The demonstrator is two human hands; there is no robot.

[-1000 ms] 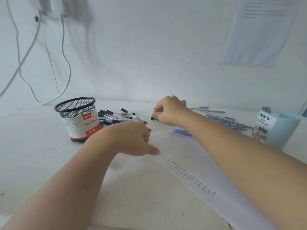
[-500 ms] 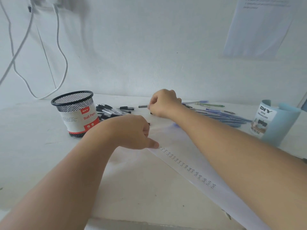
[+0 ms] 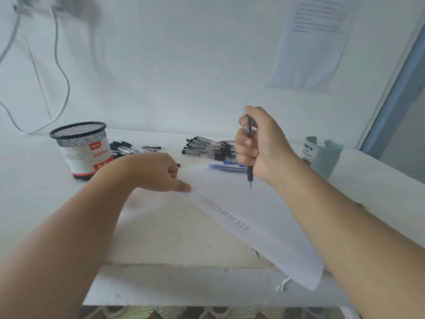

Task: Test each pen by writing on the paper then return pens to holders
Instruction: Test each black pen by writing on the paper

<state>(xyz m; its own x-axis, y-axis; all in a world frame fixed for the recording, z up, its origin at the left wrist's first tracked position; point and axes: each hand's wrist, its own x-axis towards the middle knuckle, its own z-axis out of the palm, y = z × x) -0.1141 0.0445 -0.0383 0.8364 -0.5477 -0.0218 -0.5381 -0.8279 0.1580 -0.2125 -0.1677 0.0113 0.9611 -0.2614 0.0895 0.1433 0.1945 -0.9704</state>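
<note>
Above the white sheet of paper, the right hand is clenched in a fist around a pen with a dark, slim barrel, held nearly upright with its tip pointing down, just clear of the sheet. On the sheet's upper left corner the left hand rests with fingers curled loosely and one fingertip pressed flat on the paper; it grasps nothing. A diagonal row of small dark scribbles runs along the paper's left edge from that fingertip toward the viewer.

The paper lies askew on a matte white bench, its near corner hanging over the chipped front edge. At the left stands a round black wire-mesh holder, wrapped in a white and red label that reads "Ball Pens" below a small red badge. Just right of it lies a loose heap of pens with clear barrels and black caps. A second heap of similar black-capped pens lies behind the right hand, and blue pens lie at the paper's far edge. At the far right stands a pale blue plastic organizer with a white label headed "DIY"; the smaller print is too blurred to read. A printed sheet hangs on the white wall, and white cables loop down at the left.
</note>
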